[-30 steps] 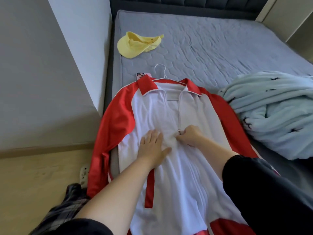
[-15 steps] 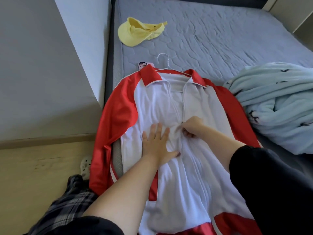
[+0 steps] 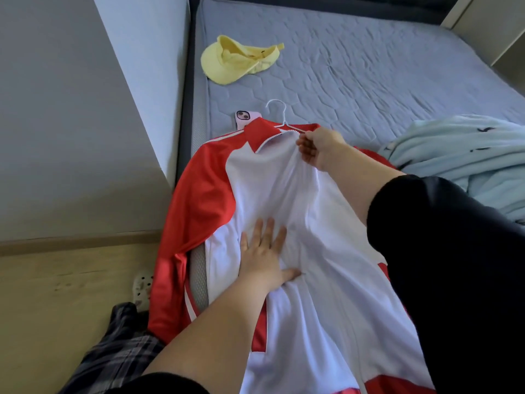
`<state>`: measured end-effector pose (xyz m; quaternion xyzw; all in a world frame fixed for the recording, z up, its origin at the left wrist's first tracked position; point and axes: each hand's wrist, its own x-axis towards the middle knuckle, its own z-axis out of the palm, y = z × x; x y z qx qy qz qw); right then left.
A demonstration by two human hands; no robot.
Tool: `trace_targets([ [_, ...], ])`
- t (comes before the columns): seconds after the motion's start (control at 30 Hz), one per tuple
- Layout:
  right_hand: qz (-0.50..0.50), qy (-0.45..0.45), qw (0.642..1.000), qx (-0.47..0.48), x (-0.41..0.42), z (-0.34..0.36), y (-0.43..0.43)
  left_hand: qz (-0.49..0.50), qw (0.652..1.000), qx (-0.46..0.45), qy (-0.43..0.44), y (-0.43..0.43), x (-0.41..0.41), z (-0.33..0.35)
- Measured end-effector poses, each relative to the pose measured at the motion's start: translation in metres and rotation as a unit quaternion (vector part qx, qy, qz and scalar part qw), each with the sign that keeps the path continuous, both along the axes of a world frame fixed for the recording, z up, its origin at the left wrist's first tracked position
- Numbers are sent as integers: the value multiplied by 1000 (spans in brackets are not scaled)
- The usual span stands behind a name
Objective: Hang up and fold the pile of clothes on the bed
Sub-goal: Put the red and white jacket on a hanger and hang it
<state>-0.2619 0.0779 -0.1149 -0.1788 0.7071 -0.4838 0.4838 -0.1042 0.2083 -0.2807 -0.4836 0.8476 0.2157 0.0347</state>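
Note:
A red and white zip jacket [image 3: 272,194] lies front up on the near edge of the grey bed [image 3: 355,66], with one red sleeve hanging over the side. A white wire hanger [image 3: 279,112] sits inside it; its hook sticks out above the collar. My left hand [image 3: 265,257] presses flat on the white chest panel, fingers spread. My right hand [image 3: 319,147] pinches the zip pull up at the collar. The zip looks closed along the front.
A pink phone [image 3: 245,119] lies just beyond the collar. A yellow cap [image 3: 235,61] lies farther up the bed. A light blue blanket or garment [image 3: 466,157] is heaped at the right. A grey wall [image 3: 71,123] and wooden floor [image 3: 56,294] are at the left.
My right hand has drawn the zip pull from mid-chest up to the collar, closing the jacket front. My left hand has stayed pressed on the chest.

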Motion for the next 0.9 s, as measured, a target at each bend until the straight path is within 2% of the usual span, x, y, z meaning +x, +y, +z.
trace_targets([
  [0.17, 12, 51, 999, -11, 1, 16, -11, -5, 1000, 19, -6, -4, 0, 1],
  [0.37, -41, 33, 998, -46, 9, 14, -13, -7, 999, 33, 2, -5, 2, 5],
  [0.53, -83, 16, 986, -142, 7, 52, -20, -9, 999, 53, -2, -8, 3, 7],
  [0.67, -1, 94, 989, -112, 9, 83, -15, -10, 998, 54, -7, -10, 3, 9],
  [0.73, 28, 121, 989, -86, 14, 83, -5, -12, 1000, 25, -9, -16, 1, 21],
  [0.8, 37, 125, 988, -78, 19, 80, 4, 9, 999, -42, 32, -27, -3, 41],
  [0.9, 31, 114, 988, -97, 22, 81, 13, 136, 967, -36, 213, -52, -9, 82],
])
